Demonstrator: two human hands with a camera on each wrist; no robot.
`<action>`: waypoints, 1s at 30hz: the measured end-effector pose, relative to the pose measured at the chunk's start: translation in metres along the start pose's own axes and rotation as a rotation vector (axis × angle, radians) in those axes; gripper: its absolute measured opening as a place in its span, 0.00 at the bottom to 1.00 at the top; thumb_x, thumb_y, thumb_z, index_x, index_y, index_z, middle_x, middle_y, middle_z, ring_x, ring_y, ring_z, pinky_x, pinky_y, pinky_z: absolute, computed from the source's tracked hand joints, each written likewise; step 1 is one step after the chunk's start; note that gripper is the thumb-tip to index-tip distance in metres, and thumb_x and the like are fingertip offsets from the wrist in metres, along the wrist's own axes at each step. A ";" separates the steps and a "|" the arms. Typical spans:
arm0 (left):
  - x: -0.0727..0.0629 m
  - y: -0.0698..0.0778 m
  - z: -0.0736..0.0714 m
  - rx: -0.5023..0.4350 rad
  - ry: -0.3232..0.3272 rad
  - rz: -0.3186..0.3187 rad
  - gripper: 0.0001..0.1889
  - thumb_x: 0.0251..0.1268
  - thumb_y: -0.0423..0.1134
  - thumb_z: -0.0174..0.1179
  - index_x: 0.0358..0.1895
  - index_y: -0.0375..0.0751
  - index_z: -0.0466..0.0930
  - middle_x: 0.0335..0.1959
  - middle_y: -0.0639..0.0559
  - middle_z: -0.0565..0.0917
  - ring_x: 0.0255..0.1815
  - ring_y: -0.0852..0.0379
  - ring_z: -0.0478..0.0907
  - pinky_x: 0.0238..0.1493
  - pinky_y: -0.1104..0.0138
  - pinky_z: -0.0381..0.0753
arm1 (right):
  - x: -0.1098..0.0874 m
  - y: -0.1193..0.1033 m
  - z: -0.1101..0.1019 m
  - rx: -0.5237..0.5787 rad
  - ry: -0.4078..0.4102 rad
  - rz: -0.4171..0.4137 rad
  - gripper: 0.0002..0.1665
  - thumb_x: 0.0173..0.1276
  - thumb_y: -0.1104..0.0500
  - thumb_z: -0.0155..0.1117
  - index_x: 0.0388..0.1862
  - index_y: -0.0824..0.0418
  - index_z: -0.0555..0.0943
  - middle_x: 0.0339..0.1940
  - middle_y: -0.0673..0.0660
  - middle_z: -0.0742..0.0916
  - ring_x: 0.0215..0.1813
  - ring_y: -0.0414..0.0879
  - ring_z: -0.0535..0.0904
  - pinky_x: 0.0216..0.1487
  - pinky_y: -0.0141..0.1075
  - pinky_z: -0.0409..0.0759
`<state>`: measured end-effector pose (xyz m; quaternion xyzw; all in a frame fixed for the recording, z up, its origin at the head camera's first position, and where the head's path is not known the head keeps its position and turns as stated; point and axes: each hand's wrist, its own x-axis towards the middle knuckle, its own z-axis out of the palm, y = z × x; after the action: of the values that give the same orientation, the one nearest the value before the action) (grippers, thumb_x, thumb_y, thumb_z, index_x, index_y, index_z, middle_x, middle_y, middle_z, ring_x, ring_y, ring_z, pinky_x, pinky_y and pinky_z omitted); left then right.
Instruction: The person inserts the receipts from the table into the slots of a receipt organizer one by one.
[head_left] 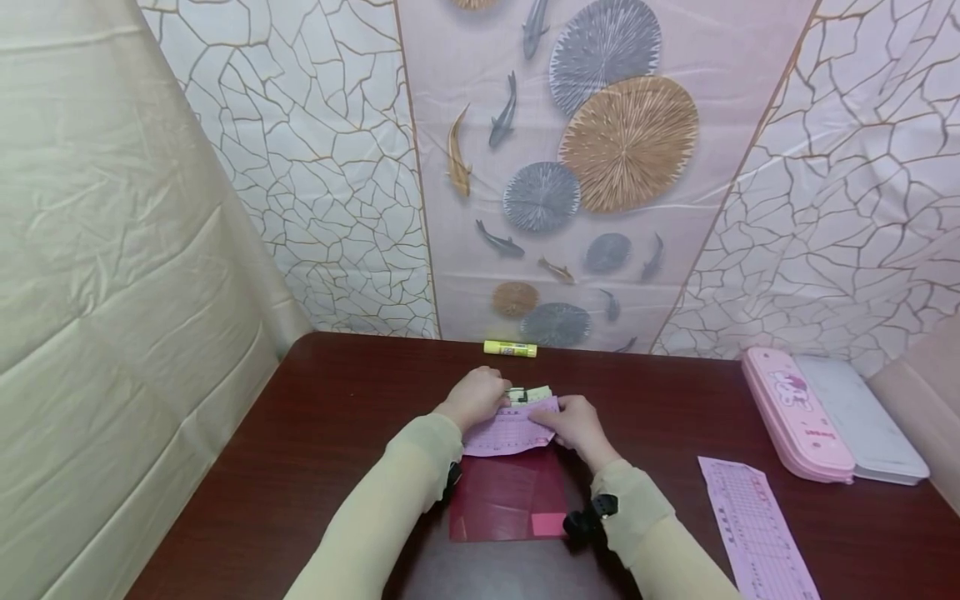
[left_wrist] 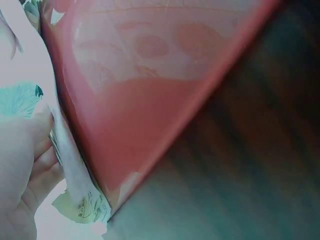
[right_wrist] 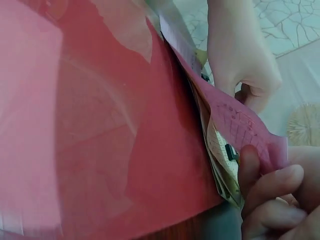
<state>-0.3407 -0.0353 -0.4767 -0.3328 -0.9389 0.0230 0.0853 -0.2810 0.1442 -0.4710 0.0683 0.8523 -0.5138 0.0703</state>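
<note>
A pink printed form [head_left: 504, 433] lies over a stack of cream slips [head_left: 538, 392] with a small black clip-like piece [right_wrist: 231, 152] at its edge. Below them extends a see-through red folder [head_left: 498, 496], its open end up against the papers. My left hand [head_left: 477, 394] holds the papers at their far left, the fingers curled at the edge in the left wrist view. At the far right corner, my right hand [head_left: 579, 427] pinches the pink form between thumb and fingers. The right wrist view shows the layered slips [right_wrist: 215, 150] between form and folder.
A yellow glue stick [head_left: 510, 348] lies by the table's back edge. Another pink form [head_left: 757, 525] is at the right front. Farther right stand a pink pencil case [head_left: 798, 417] and a flat grey-white case [head_left: 862, 417]. Patterned curtain [head_left: 540, 250] hangs behind the table.
</note>
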 end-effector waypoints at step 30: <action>0.001 0.006 -0.007 0.161 -0.098 0.056 0.09 0.67 0.35 0.54 0.43 0.46 0.84 0.40 0.53 0.84 0.43 0.56 0.78 0.49 0.67 0.78 | 0.020 0.000 0.013 -0.256 -0.009 -0.067 0.24 0.49 0.45 0.76 0.27 0.64 0.77 0.14 0.53 0.74 0.13 0.42 0.67 0.14 0.31 0.67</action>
<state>-0.3365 -0.0302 -0.4701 -0.3492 -0.9274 0.1169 0.0649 -0.2997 0.1334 -0.4814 0.0281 0.9123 -0.4033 0.0651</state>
